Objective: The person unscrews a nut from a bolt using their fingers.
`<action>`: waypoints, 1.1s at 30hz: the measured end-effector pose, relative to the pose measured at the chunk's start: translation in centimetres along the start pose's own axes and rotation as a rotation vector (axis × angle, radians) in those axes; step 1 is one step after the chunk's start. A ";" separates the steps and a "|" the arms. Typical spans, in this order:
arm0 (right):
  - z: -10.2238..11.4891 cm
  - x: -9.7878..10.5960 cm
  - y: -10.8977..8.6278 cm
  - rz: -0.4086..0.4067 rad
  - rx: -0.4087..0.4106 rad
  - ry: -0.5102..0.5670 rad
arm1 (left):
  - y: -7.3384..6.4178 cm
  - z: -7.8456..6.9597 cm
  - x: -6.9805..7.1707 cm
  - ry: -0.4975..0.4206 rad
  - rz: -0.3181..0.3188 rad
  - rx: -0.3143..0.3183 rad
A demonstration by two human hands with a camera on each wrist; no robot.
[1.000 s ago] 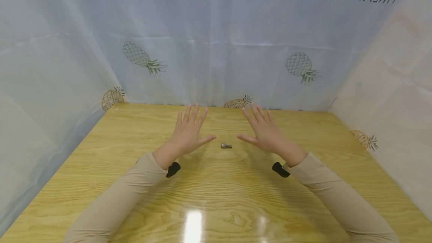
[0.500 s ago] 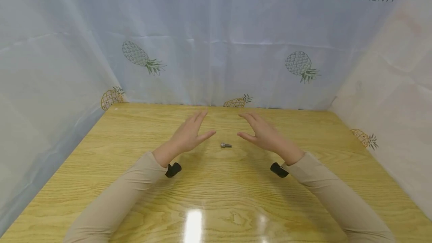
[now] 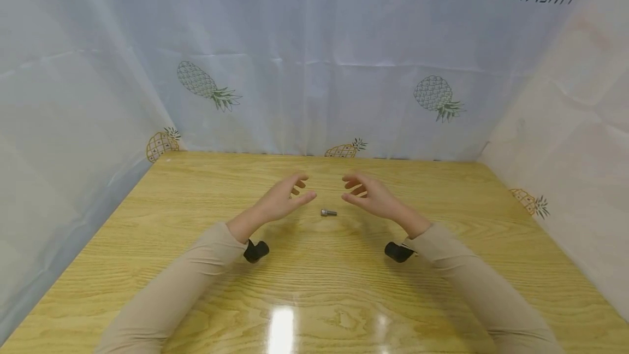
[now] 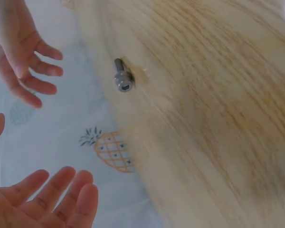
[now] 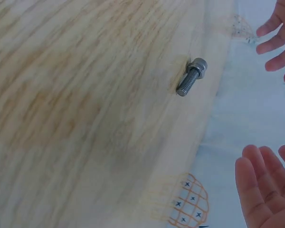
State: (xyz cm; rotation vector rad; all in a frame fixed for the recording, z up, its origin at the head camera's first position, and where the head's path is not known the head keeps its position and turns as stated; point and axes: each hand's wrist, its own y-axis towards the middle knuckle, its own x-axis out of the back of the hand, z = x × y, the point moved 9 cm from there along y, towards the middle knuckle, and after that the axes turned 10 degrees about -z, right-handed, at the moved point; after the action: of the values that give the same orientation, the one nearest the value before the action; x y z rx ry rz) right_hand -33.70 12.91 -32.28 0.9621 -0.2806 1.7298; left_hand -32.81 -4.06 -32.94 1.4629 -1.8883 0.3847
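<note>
A small silver socket-head bolt [image 3: 328,212] lies on its side on the wooden table [image 3: 314,272], between the two hands. Its hex recess shows on the bolt's head [image 4: 124,86] in the left wrist view, and the threaded shank [image 5: 189,81] is plain in the right wrist view. To the left of the bolt hovers my left hand [image 3: 279,199], thumb apart from loosely bent fingers, holding nothing. My right hand [image 3: 377,199] mirrors it on the other side, fingers softly curved and the palm bare. Neither hand touches the bolt.
A white curtain [image 3: 314,97] printed with pineapples hangs along the table's far edge, with further cloth at both sides. Black wrist cameras sit under each cuff, the left camera [image 3: 256,251] and the right camera [image 3: 399,252]. Light glares off the near tabletop.
Both hands were spread with fingers straight; the fingers have since bent inward toward the thumbs. The hands have drawn slightly closer together, and the bolt has stayed in place.
</note>
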 end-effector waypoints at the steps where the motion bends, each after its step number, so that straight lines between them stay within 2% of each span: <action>1: -0.2 -0.1 0.1 0.005 -0.008 0.016 | 0.0 0.1 -0.1 -0.016 0.006 0.005; 4: -1.0 -0.7 0.1 0.037 -0.055 0.093 | 0.1 0.6 -0.5 -0.055 0.024 0.033; 9: -2.4 -1.8 0.1 0.089 -0.190 0.267 | 0.2 1.2 -1.0 -0.080 0.041 0.058; 13: -3.4 -2.5 0.0 0.112 -0.270 0.331 | 0.4 1.6 -1.6 -0.118 0.053 0.062; 17: -4.1 -3.2 0.1 0.120 -0.318 0.364 | 0.6 1.8 -2.3 -0.159 0.074 0.067; 22: -4.6 -4.0 0.2 0.136 -0.363 0.387 | 0.7 2.0 -2.9 -0.141 0.091 0.071; 28: -5.1 -4.8 0.0 0.176 -0.421 0.378 | 0.9 2.2 -3.8 -0.142 0.118 0.115; 33: -4.8 -5.3 -0.1 0.212 -0.429 0.380 | 0.8 2.1 -4.5 -0.151 0.164 0.165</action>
State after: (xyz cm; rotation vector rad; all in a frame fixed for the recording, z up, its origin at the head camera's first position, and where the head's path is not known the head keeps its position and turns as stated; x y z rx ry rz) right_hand -35.31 12.21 -39.16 0.2921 -0.4916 1.8994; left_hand -33.76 -1.88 -37.36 1.4827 -2.1496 0.5315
